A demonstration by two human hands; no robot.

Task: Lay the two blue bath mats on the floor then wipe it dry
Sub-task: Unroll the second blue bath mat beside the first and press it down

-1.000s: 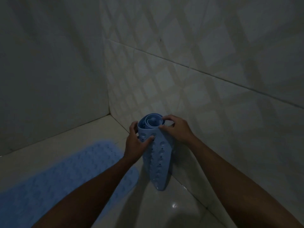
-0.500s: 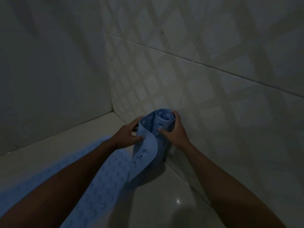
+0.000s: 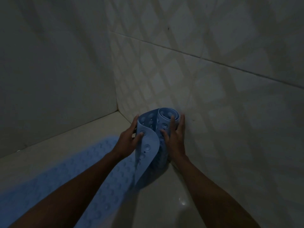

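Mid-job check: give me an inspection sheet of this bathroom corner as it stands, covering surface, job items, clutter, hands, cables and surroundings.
Surface: pale glossy floor, one bright glint; too dim to tell whether it is wet.
Job's things: flat mat lies on the floor at left; rolled mat stands on end in the corner, partly unrolled.
Clutter: nothing seen.
Hands: left hand pinches the loose flap; right hand presses on the roll, fingers fairly straight.
Cables: nothing seen.
Surroundings: tiled wall at right, plain wall at left; dim light.
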